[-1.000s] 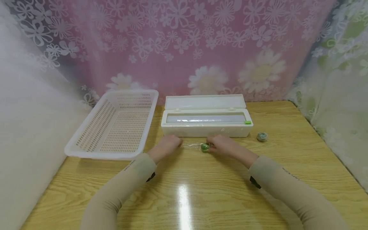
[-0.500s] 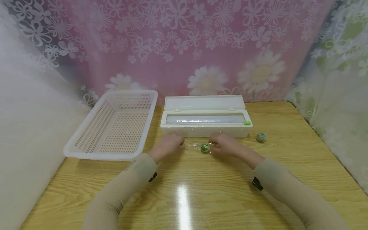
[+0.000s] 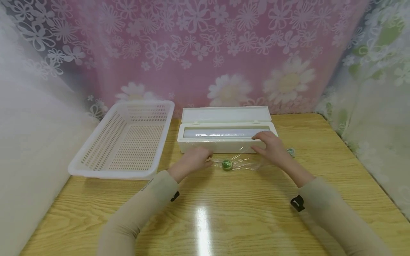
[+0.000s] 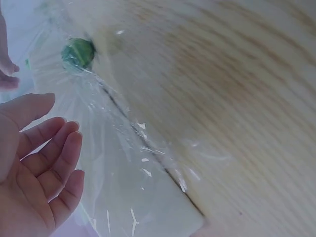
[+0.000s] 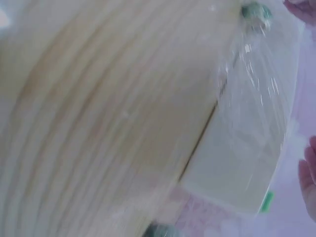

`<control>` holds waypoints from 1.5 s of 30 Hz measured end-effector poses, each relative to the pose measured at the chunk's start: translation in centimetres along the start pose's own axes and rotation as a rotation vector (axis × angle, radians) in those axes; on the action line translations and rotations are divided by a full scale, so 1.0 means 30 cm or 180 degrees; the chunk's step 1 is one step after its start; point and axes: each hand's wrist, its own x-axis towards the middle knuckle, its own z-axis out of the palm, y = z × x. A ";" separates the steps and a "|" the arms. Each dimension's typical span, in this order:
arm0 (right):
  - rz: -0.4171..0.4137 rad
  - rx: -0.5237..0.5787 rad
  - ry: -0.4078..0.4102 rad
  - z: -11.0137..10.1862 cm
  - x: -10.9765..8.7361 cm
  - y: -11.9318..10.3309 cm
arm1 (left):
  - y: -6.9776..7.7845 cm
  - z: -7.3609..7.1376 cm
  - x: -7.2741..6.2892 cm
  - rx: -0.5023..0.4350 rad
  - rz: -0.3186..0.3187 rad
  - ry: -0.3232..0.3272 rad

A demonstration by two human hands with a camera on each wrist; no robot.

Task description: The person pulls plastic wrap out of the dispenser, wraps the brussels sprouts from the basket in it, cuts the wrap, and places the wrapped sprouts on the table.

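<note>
A small round green item (image 3: 227, 165) with pale streaks, like a small vegetable, lies under clear cling film (image 3: 245, 164) on the table. The film runs from a white wrap dispenser (image 3: 224, 146) down its front, as the left wrist view shows. My left hand (image 3: 196, 160) is just left of the green item, its fingers loosely bent and thumb apart, holding nothing in the left wrist view. My right hand (image 3: 272, 146) is over the dispenser's right end, thumb and fingers spread. At the right wrist view's edge only its fingertips (image 5: 307, 170) show. The dispenser lid (image 3: 225, 115) is raised.
Left of the dispenser stands a white slotted plastic basket (image 3: 160, 149). A wrapped greenish ball (image 3: 290, 152) lies to the right, partly behind my right hand. The wooden table (image 3: 243, 213) ends at a pink flowered cloth (image 3: 192, 71).
My right hand has left the green item and moved up and right to the dispenser's end, its fingers spreading. My left hand has shifted slightly right, towards the green item.
</note>
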 end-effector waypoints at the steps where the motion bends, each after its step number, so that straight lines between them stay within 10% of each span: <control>1: 0.0065 -0.0018 0.0077 -0.011 -0.001 0.014 | 0.002 -0.002 0.004 -0.0016 0.0018 0.0044; 12: 0.1256 0.0516 -0.0584 -0.080 -0.017 0.152 | 0.048 -0.046 0.072 -0.0515 0.0118 0.0330; 33: 0.1860 0.0748 -0.1048 -0.048 -0.046 0.229 | 0.194 -0.064 0.288 -0.1487 0.0465 0.0762; 45: 0.2034 0.1076 -0.0986 -0.046 -0.059 0.237 | 0.278 -0.047 0.406 -0.1537 0.0436 0.0708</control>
